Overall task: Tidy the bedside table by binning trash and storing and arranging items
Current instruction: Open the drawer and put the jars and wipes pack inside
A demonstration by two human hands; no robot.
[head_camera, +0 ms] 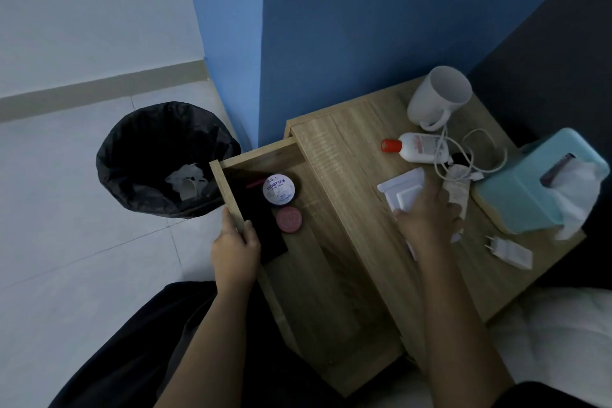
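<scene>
The wooden bedside table (344, 156) has its drawer (318, 291) pulled open. My left hand (235, 250) grips the drawer's front edge. Inside the drawer lie a white-lidded cream jar (279, 189), a small pink tin (289, 219) and a flat black item (261, 225). My right hand (429, 214) rests on a white packet (402, 190) on the tabletop, fingers spread over its near end. Beside that hand lies a white tube (458, 187). A white bottle with a red cap (415, 146), a white cable (477, 159), a white mug (438, 98) and a white charger plug (510, 251) also sit on top.
A bin with a black liner (165, 159) stands on the tiled floor left of the drawer, with crumpled white trash inside. A teal tissue box (530, 189) fills the table's right side. Blue wall stands behind; white bedding (559, 334) lies at the lower right.
</scene>
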